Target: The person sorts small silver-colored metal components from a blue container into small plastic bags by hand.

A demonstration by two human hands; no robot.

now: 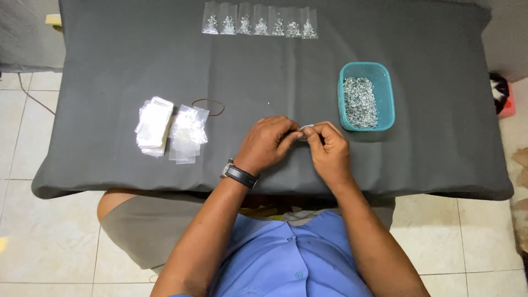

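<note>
Two stacks of small clear plastic bags [170, 131] lay on the dark grey cloth-covered table [110, 66], well to the left of the teal rectangular plastic tub [367, 103], the left stack squarer and neater, the right one looser and fanned. Just beside the right stack, still left of the tub, a thin brown rubber band [208, 105] lay in a flat loop on the cloth. Farther from the person and up-left of the tub, a row of seven small clear bags filled with silvery bits [259, 22] stood side by side near the table's far edge.

The left hand [266, 144], with a dark wristwatch [238, 174] on its wrist, was down-left of the tub, its fingers curled in towards the right hand. The right hand [329, 149] sat just below the tub's near left corner. The two hands were together, fingertips meeting, and pinched between them was a small pale clear plastic bag [306, 129], only a sliver of which showed; whether anything was inside it I cannot tell. Both hands were closed on that bag, just above the cloth near the table's front edge.

The tub itself held a heap of small silvery metal pins [360, 103], filling most of its floor. To the right of the tub the cloth ran on to the table's edge.
</note>
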